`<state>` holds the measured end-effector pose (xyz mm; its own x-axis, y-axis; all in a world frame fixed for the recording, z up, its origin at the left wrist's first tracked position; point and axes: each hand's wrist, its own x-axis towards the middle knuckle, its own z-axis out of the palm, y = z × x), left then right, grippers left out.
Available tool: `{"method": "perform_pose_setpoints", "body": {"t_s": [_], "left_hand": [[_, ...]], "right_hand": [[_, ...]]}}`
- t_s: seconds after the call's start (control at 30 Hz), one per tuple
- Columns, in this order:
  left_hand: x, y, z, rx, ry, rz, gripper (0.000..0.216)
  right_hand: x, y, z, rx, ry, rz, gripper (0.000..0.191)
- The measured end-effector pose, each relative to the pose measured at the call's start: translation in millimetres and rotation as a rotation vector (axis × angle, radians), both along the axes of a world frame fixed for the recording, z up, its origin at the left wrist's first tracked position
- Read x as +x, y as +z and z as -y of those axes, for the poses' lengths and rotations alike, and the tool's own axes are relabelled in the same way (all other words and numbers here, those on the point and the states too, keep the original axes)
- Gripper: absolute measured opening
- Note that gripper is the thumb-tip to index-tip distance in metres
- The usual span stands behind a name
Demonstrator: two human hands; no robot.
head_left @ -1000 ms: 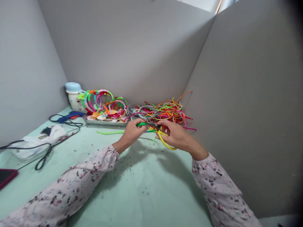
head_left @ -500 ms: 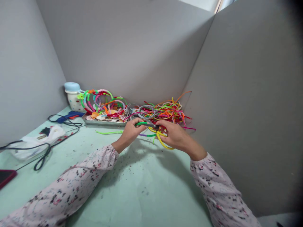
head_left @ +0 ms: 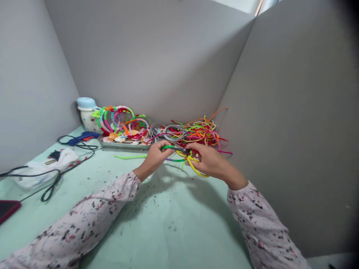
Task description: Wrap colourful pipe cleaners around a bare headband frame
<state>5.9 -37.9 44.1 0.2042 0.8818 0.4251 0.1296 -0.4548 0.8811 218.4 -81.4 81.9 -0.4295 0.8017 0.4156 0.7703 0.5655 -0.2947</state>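
My left hand (head_left: pixel 155 157) is closed in a pinch on a green pipe cleaner (head_left: pixel 168 147). Opposite it, my right hand (head_left: pixel 208 160) is closed on scissors (head_left: pixel 179 148) with yellow handles (head_left: pixel 196 169); the blades meet the green pipe cleaner between my hands. Both hands hover just above the pale green table (head_left: pixel 157 220), in front of a tangled heap of coloured pipe cleaners (head_left: pixel 200 132). Another loose green pipe cleaner (head_left: pixel 127 157) lies on the table to the left.
A metal tray (head_left: pixel 123 144) holds decorated headbands (head_left: pixel 117 117) and small bits. A white jar with a blue lid (head_left: pixel 86 112), a blue glue gun (head_left: pixel 81 138) with black cable (head_left: pixel 53 179), a plastic bag (head_left: pixel 42 168) and a red-edged object (head_left: pixel 7 209) lie left. Grey partition walls (head_left: pixel 280 112) enclose the table.
Both hands have stayed almost still; they rose slightly with the scissors and green pipe cleaner, then settled back.
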Motion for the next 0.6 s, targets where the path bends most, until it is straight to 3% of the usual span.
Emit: {"method": "perform_pose_setpoints", "body": {"t_s": [0.6], "left_hand": [[2.8,0.6,2.6,0.016,0.021,-0.008,0.010]], "right_hand": [[-6.5,1.6,4.4,0.026,-0.052,0.059,0.041]]}}
